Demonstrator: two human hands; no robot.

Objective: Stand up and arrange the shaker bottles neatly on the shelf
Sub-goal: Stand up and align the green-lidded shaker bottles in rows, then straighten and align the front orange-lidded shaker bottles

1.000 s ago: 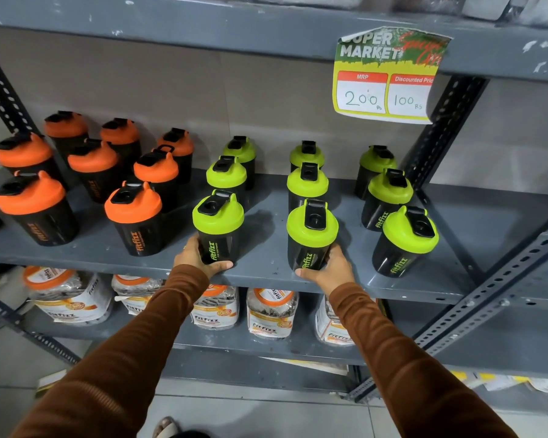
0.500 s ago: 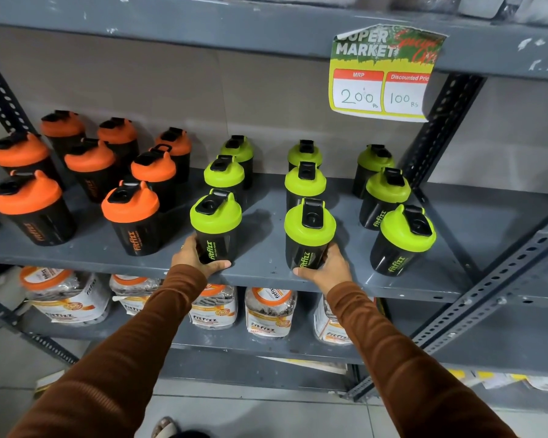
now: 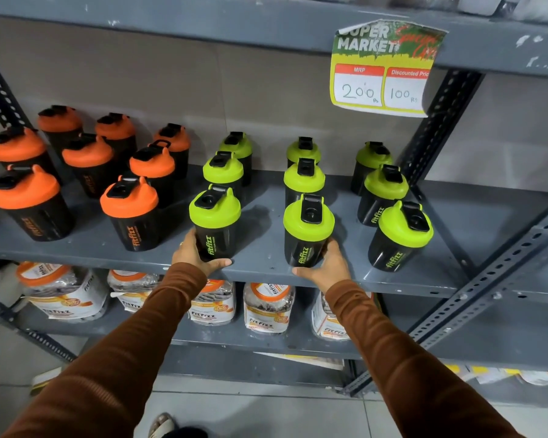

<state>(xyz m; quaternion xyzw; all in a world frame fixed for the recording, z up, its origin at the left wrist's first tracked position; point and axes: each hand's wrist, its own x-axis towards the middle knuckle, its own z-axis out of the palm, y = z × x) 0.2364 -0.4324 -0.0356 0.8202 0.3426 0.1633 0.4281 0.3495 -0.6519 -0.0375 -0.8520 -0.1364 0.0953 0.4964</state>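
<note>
Seven orange-lidded shakers (image 3: pixel 128 213) just left of the left hand (image 3: pixel 193 257).

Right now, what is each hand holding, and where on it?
Left hand grips a green-lidded shaker at its lower body; right hand grips another likewise.

Shaker bottles (image 3: pixel 215 222) upright in rows on shelf (image 3: pixel 266 270): orange-lidded left, green-lidded right.
</note>
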